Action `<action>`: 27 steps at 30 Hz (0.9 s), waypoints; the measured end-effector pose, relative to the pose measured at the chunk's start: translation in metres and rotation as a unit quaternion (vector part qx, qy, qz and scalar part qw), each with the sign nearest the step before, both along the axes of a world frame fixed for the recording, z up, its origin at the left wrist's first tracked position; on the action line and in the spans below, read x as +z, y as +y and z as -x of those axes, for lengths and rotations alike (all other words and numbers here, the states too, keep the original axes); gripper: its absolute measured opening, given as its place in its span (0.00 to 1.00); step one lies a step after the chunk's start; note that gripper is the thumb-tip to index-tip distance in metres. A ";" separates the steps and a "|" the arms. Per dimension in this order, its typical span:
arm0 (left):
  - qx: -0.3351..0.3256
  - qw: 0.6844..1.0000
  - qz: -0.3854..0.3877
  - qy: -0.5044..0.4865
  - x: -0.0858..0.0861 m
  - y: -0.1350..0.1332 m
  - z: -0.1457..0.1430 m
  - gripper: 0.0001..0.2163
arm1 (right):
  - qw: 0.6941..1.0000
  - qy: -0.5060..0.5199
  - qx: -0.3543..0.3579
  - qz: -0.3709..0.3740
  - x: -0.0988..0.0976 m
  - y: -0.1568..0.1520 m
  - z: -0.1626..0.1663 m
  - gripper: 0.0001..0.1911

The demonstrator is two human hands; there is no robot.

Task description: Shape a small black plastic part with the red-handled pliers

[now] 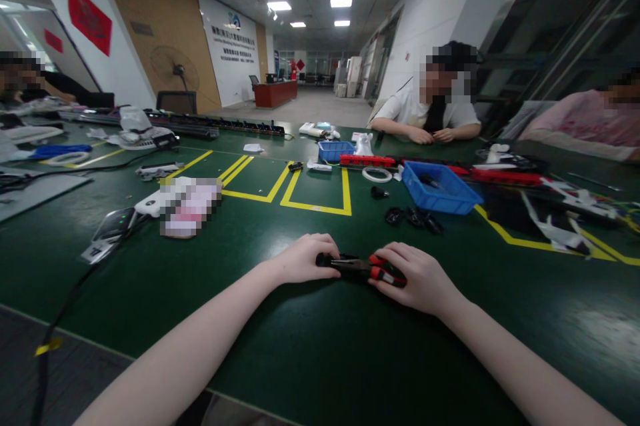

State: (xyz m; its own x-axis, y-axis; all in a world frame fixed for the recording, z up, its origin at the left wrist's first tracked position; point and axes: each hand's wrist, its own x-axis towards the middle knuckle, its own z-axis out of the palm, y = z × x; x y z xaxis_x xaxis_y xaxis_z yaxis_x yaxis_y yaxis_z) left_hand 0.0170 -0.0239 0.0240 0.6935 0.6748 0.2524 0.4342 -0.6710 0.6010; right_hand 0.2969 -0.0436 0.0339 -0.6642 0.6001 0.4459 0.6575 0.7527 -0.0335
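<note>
My left hand (303, 258) and my right hand (419, 277) rest close together on the green table (310, 346). Between them lies a pair of red-and-black-handled pliers (367, 267). My right hand grips the red handles. My left hand is curled around a small black part (323, 259) at the jaw end of the pliers. Several more small black parts (413, 217) lie on the table just beyond my hands, next to a blue bin (439, 188).
A second blue bin (335, 150), a white tape ring (377, 175) and red tool strips (367, 160) lie farther back. Yellow tape lines (320, 207) mark the table. A phone and cable (113, 226) sit to the left. Other people sit at the far right and left.
</note>
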 end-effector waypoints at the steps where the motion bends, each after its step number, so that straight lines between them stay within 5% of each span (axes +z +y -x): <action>1: -0.003 1.000 0.003 -0.001 0.000 0.000 0.000 0.09 | 1.000 0.000 0.001 0.001 0.001 0.000 -0.001 0.17; 27: -0.028 0.999 0.024 -0.006 0.004 -0.009 -0.004 0.07 | 1.000 -0.010 0.017 -0.004 0.002 -0.004 -0.001 0.18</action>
